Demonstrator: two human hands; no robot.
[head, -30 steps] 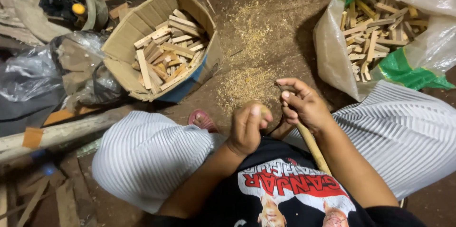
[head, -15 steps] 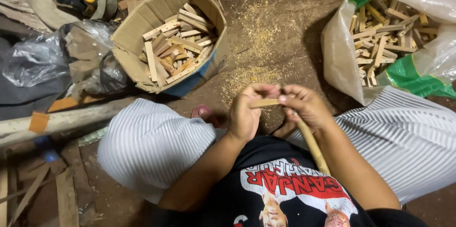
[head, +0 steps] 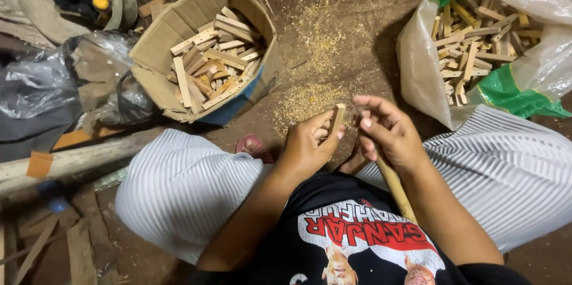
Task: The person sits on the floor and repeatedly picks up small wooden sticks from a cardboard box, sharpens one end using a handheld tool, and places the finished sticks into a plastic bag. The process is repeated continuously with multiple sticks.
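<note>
My left hand (head: 310, 145) grips a short pale wooden stick (head: 338, 117), held upright between thumb and fingers above my lap. My right hand (head: 387, 133) is just to the right of it, fingers curled close to the stick's top; whether it holds a small tool is hidden. A long wooden handle (head: 396, 189) runs from under my right hand down toward my body. Wood shavings (head: 310, 100) lie on the dirt floor in front of my hands.
A cardboard box (head: 179, 28) full of several cut wooden sticks stands at the upper left. A plastic sack (head: 417, 58) with more sticks lies open at the upper right. Grey plastic bags (head: 42, 88), planks and a pole (head: 71, 160) crowd the left side.
The stick has turned from lying across between both hands to standing upright in my left hand. My right hand has shifted slightly right. The camera has tilted a little.
</note>
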